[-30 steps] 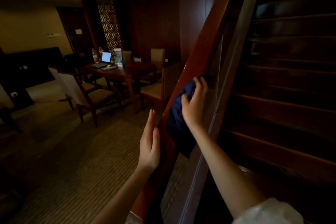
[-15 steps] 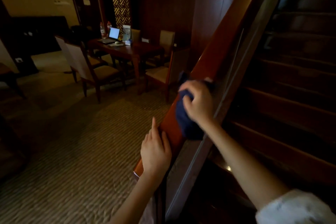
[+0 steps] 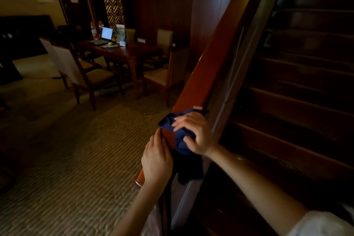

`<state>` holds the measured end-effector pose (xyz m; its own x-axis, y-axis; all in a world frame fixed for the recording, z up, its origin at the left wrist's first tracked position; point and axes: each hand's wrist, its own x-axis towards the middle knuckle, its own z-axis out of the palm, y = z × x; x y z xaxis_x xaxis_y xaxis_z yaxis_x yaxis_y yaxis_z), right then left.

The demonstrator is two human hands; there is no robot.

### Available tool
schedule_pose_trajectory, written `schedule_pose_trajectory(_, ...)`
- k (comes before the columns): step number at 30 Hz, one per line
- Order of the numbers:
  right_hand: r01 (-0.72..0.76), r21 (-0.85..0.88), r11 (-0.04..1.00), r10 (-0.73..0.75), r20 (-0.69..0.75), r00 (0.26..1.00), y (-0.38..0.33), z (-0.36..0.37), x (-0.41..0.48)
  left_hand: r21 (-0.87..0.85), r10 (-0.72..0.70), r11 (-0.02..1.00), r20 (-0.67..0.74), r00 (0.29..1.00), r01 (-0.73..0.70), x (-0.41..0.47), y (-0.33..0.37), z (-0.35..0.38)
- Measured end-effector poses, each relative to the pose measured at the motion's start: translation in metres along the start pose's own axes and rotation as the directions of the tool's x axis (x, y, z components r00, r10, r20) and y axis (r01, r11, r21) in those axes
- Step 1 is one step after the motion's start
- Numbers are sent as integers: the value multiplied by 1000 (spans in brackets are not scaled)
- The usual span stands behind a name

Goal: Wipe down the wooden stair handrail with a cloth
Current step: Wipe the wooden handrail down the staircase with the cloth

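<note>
While the right hand (image 3: 193, 132) clutches the dark blue cloth (image 3: 180, 140) against the near, low end of the wooden handrail (image 3: 216, 59), the left hand (image 3: 156, 159) rests flat beside it, fingers loose; the long far stretch probably remains unwiped.

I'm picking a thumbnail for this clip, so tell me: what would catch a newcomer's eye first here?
First, the two bare hands at centre bottom: the right hand presses a dark blue cloth onto the sloping wooden handrail, and the left hand rests on the rail just below. Next, the glowing laptop on the dining table at back left, the brightest spot in a dim room.
</note>
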<state>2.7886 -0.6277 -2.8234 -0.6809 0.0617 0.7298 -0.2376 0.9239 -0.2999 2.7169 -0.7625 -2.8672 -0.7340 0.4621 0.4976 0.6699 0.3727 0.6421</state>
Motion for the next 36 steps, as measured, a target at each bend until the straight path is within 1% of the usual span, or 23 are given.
schedule_pose_trajectory(1, 15, -3, 1000, -15, 34, 999, 12, -9, 9, 1, -6, 1000, -1, 1000, 6, -1, 1, 0)
schedule_pose_trajectory(2, -1, -33, 999, 1, -1, 1000, 24, -18, 25, 4, -8, 1000, 1, 1000, 8, -1, 2, 0)
schedule_pose_trajectory(3, -64, -58, 996, 59, -87, 994, 35, -28, 42, 6, -7, 1000, 7, 1000, 7, -2, 1, 0)
schedule_pose_trajectory(4, -159, -63, 985, 144, -202, 969, 45, -34, 58, 3, -9, 1000, 9, 1000, 9, -2, 0, -1)
schedule_pose_trajectory(5, -244, -37, 969, 220, -316, 923, 50, -33, 67, -5, -7, 1000, 14, 1000, 7, -2, 0, -2)
schedule_pose_trajectory(7, -335, 46, 941, 315, -476, 821, 37, -12, 59, -37, 65, 997, 56, 996, -63, -2, -3, -3)
schedule_pose_trajectory(9, -329, 176, 928, 373, -490, 788, -3, 26, 26, -116, 202, 975, 109, 973, -190, -4, -7, -4)
schedule_pose_trajectory(10, -342, 262, 902, 429, -464, 775, -26, 46, 7, -177, 232, 962, 128, 964, -208, -3, -10, -6)
schedule_pose_trajectory(11, -367, 365, 856, 506, -437, 744, -49, 62, -10, -237, 231, 952, 144, 962, -193, -1, -14, -7)
schedule_pose_trajectory(12, -389, 461, 797, 583, -424, 693, -70, 71, -19, -277, 222, 945, 157, 962, -173, 2, -18, -9)
schedule_pose_trajectory(14, -405, 607, 684, 714, -442, 543, -76, 71, -9, -310, 247, 934, 193, 950, -180, 10, -22, -13)
schedule_pose_trajectory(16, -424, 648, 633, 773, -492, 401, -46, 54, 16, -315, 333, 915, 233, 914, -253, 24, -14, -16)
schedule_pose_trajectory(17, -418, 663, 622, 783, -515, 348, -26, 42, 29, -309, 382, 903, 257, 888, -299, 34, -5, -17)
schedule_pose_trajectory(18, -402, 679, 614, 789, -524, 321, -11, 32, 40, -304, 421, 892, 287, 860, -335, 46, 6, -16)
schedule_pose_trajectory(20, -396, 680, 617, 787, -520, 331, -4, 25, 46, -308, 465, 877, 357, 810, -368, 73, 31, -12)
schedule_pose_trajectory(22, -374, 662, 649, 760, -551, 344, -14, 36, 33, -310, 498, 864, 409, 765, -397, 103, 51, -4)
schedule_pose_trajectory(25, -301, 719, 626, 772, -516, 372, -26, 49, 11, -303, 535, 844, 444, 718, -441, 134, 68, 13)
schedule_pose_trajectory(27, -275, 757, 593, 786, -469, 402, -13, 46, 17, -340, 558, 827, 396, 729, -448, 138, 70, 23)
schedule_pose_trajectory(29, -244, 758, 605, 772, -482, 415, 10, 34, 33, -392, 543, 823, 330, 772, -411, 136, 69, 29)
schedule_pose_trajectory(31, -239, 780, 579, 793, -470, 388, 38, 15, 56, -399, 538, 819, 287, 792, -412, 135, 70, 30)
schedule_pose_trajectory(33, -241, 805, 542, 822, -449, 349, 57, 3, 69, -386, 534, 823, 280, 798, -415, 134, 72, 30)
schedule_pose_trajectory(34, -240, 812, 532, 829, -442, 341, 56, 4, 70, -377, 534, 826, 280, 798, -419, 132, 72, 30)
schedule_pose_trajectory(36, -251, 796, 551, 822, -466, 326, 42, 22, 57, -371, 563, 811, 279, 778, -453, 129, 71, 30)
